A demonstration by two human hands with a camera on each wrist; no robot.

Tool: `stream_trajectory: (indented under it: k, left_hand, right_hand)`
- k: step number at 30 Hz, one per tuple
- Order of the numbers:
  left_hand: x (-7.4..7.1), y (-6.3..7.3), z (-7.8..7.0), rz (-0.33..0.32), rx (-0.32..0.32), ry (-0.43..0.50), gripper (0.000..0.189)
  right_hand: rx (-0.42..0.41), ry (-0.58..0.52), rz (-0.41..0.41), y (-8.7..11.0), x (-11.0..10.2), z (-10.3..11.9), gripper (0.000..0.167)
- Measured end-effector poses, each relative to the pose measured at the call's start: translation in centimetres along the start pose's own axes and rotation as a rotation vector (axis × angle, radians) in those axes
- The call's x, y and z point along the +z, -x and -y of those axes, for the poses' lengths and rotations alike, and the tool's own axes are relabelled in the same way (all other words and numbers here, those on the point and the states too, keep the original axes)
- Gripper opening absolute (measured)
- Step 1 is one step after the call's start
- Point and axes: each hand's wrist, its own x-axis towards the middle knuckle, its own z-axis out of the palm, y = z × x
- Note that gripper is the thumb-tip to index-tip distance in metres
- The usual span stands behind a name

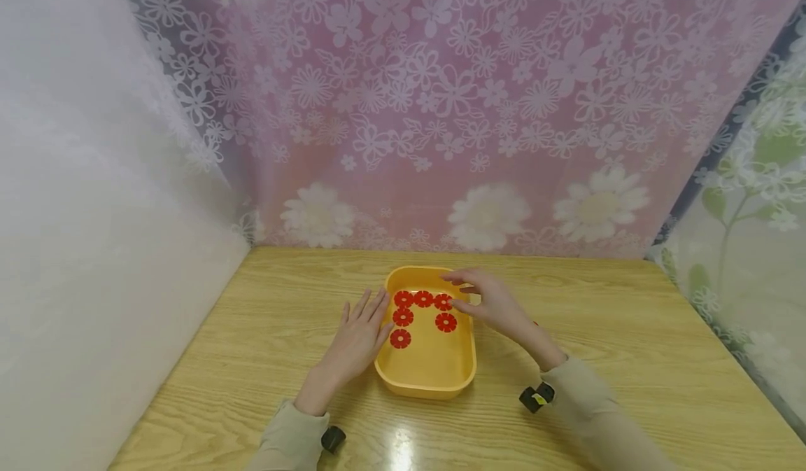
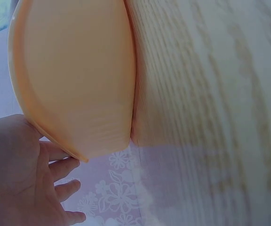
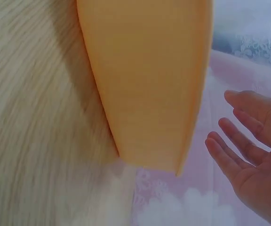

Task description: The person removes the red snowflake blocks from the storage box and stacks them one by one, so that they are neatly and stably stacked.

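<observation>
A yellow plastic basin (image 1: 425, 391) stands on the table, with several red notched discs (image 1: 400, 339), each with a hole in the middle, laid out on its floor. The discs form a row at the far end with a column down each side, the left one longer. My left hand (image 1: 355, 339) rests along the basin's left rim, fingers straight and spread, thumb over the edge. Over the right rim hovers my right hand (image 1: 490, 304), its fingers loosely bent, near the far right discs. Nothing shows between its fingers in the right wrist view, where the hand (image 3: 255, 148) is beside the basin wall (image 3: 145, 84).
The wood-grain table (image 1: 264, 359) extends around the basin. A small red bit (image 1: 536, 323) shows just behind the right forearm. A pink flowered curtain (image 1: 403, 142) hangs along the far edge, with pale cloth walls at both sides.
</observation>
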Motion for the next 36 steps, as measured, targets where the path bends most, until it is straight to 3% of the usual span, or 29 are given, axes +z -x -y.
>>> stream_trajectory:
  k: [6, 12, 24, 36]
  left_hand:
    - [0.2, 0.0, 0.1, -0.006, 0.0, -0.01, 0.058]
    - [0.2, -0.1, 0.1, -0.006, -0.004, -0.013, 0.058]
    - [-0.2, -0.1, 0.0, -0.002, -0.007, -0.003, 0.057]
    - [-0.1, -0.1, 0.0, -0.001, -0.01, -0.011, 0.058]
  right_hand:
    - [-0.03, -0.028, 0.078, -1.2, 2.2, 0.8, 0.044]
    - [-0.102, 0.018, 0.136, -2.0, 4.1, 0.8, 0.045]
    - [-0.084, 0.015, 0.399, -3.2, 6.7, 1.7, 0.036]
    - [-0.123, 0.149, 0.463, -3.2, 8.6, 1.8, 0.037]
